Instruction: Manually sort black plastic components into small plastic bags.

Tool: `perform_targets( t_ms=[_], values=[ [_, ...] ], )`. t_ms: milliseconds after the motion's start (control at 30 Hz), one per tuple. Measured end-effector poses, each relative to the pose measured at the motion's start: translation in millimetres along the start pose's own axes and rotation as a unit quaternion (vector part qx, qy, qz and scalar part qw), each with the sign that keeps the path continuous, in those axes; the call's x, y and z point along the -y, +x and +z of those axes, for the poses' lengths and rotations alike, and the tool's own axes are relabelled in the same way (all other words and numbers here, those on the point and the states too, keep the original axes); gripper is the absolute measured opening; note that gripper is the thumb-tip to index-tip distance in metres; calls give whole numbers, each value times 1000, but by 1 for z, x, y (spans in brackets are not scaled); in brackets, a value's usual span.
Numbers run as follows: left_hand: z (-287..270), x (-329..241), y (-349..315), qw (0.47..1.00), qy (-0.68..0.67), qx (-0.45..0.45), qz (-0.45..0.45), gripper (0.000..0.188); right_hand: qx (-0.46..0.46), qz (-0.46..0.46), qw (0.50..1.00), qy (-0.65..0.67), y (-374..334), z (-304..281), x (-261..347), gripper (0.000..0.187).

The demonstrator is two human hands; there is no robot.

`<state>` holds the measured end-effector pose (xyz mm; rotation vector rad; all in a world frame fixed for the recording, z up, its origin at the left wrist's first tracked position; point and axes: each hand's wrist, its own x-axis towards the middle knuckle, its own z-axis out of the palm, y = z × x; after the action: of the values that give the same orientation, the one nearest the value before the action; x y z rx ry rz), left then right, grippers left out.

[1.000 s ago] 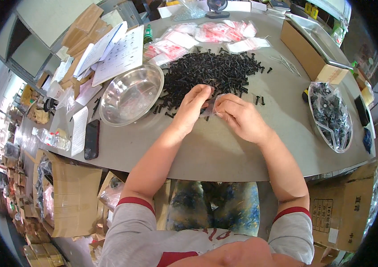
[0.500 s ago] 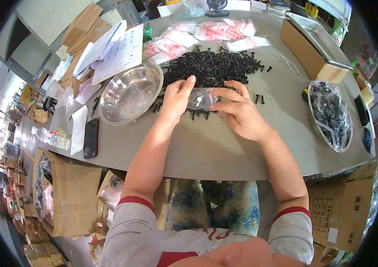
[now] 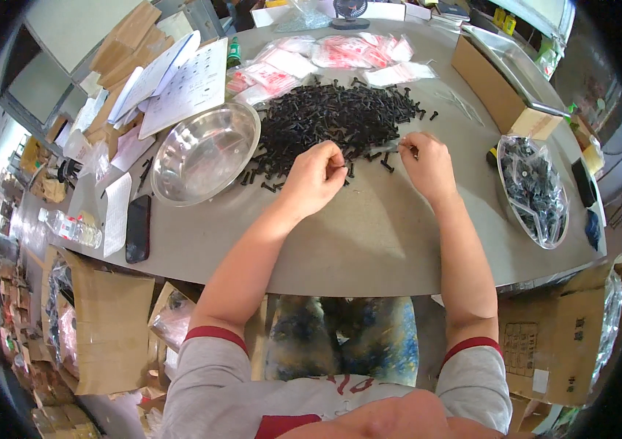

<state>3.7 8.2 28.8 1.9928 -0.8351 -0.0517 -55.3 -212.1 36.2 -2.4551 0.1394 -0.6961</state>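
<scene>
A heap of black screws (image 3: 340,113) lies on the grey table, with loose ones along its near edge. My left hand (image 3: 314,181) is closed in a pinch at the front of the heap; a small dark bit shows at its fingertips, too little to name. To the right of it, my right hand (image 3: 428,167) has its fingers closed at the heap's right front edge. From those fingers a scrap of clear plastic bag (image 3: 384,149) sticks out toward the screws, mostly hidden by the hand and blurred.
A steel bowl (image 3: 208,154) stands left of the heap, a phone (image 3: 138,228) nearer me. Behind the heap lie red-and-white plastic bags (image 3: 355,51). At right are an oval tray (image 3: 566,227) of bagged black parts and a cardboard box (image 3: 490,88) under a metal tray.
Both hands held the clear bag stretched between them over the screws; now they are apart. The left has come down and rolled closed, the right has moved right with the bag.
</scene>
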Motion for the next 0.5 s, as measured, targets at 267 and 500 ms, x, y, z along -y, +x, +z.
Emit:
perform_targets(
  t_ms=[267, 500],
  values=[
    [1, -3, -7, 964, 150, -66, 209, 54, 86, -349, 931, 69, -21, 16, 51, 29],
    [1, -4, -8, 1000, -13, 11, -4, 34, 3, -43, 996, 83, -12, 3, 37, 18]
  ],
)
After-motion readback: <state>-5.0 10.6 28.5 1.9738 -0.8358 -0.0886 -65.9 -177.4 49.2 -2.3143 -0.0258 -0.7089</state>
